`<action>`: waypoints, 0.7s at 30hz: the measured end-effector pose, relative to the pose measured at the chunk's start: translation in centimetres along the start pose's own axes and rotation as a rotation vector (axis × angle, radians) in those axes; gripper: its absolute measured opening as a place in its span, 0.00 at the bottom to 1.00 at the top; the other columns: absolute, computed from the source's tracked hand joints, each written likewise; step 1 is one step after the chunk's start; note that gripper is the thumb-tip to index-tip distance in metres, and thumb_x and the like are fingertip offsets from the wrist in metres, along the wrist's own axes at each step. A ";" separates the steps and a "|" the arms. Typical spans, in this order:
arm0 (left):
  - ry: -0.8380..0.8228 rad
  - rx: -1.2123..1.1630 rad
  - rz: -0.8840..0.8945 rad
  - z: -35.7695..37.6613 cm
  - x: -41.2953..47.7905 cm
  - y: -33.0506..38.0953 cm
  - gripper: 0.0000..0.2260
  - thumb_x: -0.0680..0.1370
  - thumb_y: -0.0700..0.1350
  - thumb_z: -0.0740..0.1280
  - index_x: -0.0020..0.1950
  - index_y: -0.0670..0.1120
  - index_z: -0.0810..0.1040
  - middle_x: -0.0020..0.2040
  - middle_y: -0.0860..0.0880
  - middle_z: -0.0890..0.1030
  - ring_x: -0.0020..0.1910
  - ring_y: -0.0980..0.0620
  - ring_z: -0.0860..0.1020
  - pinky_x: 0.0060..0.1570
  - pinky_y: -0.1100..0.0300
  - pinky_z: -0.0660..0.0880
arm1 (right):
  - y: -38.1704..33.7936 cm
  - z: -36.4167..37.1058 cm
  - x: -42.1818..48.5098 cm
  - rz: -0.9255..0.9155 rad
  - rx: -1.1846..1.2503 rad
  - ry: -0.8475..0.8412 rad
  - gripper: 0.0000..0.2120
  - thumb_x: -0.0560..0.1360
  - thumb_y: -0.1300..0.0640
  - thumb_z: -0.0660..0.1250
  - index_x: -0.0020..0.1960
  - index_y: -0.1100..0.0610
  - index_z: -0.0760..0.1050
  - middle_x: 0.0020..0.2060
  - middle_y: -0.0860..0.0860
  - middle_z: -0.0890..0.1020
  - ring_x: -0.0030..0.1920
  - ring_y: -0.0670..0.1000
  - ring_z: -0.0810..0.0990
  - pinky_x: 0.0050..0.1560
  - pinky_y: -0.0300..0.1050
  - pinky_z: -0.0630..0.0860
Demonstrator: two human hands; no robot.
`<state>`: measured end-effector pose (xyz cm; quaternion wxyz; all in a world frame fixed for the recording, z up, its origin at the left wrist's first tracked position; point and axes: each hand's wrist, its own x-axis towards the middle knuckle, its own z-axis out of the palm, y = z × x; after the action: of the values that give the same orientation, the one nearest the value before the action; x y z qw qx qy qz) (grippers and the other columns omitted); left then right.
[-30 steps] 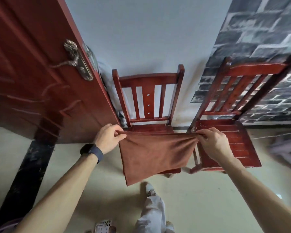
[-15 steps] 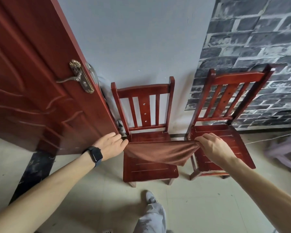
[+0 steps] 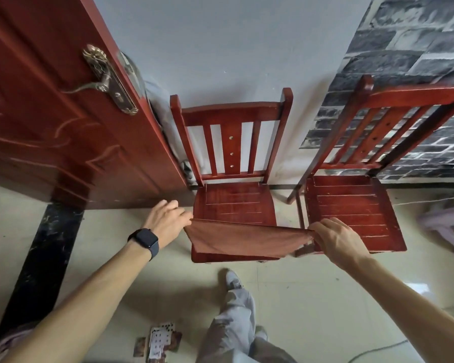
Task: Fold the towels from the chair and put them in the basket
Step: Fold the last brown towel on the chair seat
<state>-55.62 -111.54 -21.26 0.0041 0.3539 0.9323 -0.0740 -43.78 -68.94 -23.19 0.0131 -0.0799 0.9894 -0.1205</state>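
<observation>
A brown towel is stretched flat between my two hands over the front edge of the left red wooden chair. My left hand, with a dark watch on the wrist, pinches the towel's left corner. At the other end my right hand pinches the right corner, just in front of the second red chair. The towel's lower edge sags toward the seat's front. No basket is in view.
An open red door with a brass handle stands at the left. A grey wall and brick-pattern wallpaper lie behind the chairs. Playing cards lie on the tiled floor by my legs. A pale plastic stool sits at the right edge.
The towel hung down in front of the chair a second ago; both hands have lowered it and it now lies nearly flat over the seat's front edge.
</observation>
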 end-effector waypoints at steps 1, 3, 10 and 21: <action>-0.018 -0.002 -0.033 0.3 0.8 -0.3 0.07 0.66 0.44 0.80 0.38 0.49 0.84 0.31 0.51 0.81 0.35 0.46 0.77 0.33 0.56 0.71 | 0.2 0.6 1.1 0.010 0.006 0.000 0.12 0.65 0.63 0.81 0.45 0.58 0.82 0.34 0.50 0.80 0.35 0.56 0.78 0.29 0.50 0.79; -0.044 -0.013 -0.094 1.0 2.4 -1.0 0.08 0.64 0.43 0.81 0.37 0.49 0.84 0.30 0.51 0.80 0.34 0.45 0.77 0.32 0.56 0.70 | 0.7 1.6 3.8 0.011 -0.006 0.003 0.09 0.66 0.64 0.80 0.43 0.58 0.81 0.33 0.50 0.79 0.34 0.55 0.77 0.28 0.50 0.79; -0.028 -0.033 -0.227 3.6 7.1 -5.7 0.07 0.66 0.42 0.80 0.36 0.47 0.82 0.30 0.49 0.81 0.35 0.44 0.77 0.33 0.54 0.71 | 0.9 2.5 12.5 0.003 -0.038 -0.020 0.06 0.71 0.62 0.76 0.45 0.59 0.80 0.36 0.54 0.81 0.38 0.59 0.79 0.29 0.53 0.80; 0.140 -0.032 -0.188 7.9 5.8 -5.1 0.05 0.70 0.41 0.76 0.42 0.48 0.83 0.35 0.50 0.81 0.38 0.44 0.77 0.38 0.52 0.69 | 0.7 6.7 12.0 0.108 -0.099 0.031 0.10 0.69 0.68 0.76 0.47 0.62 0.79 0.41 0.56 0.80 0.38 0.58 0.76 0.28 0.51 0.78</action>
<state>-63.69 -112.55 -28.77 -0.0622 0.2691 0.9605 -0.0345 -55.41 -71.75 -30.00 0.0003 -0.0250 0.9971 -0.0718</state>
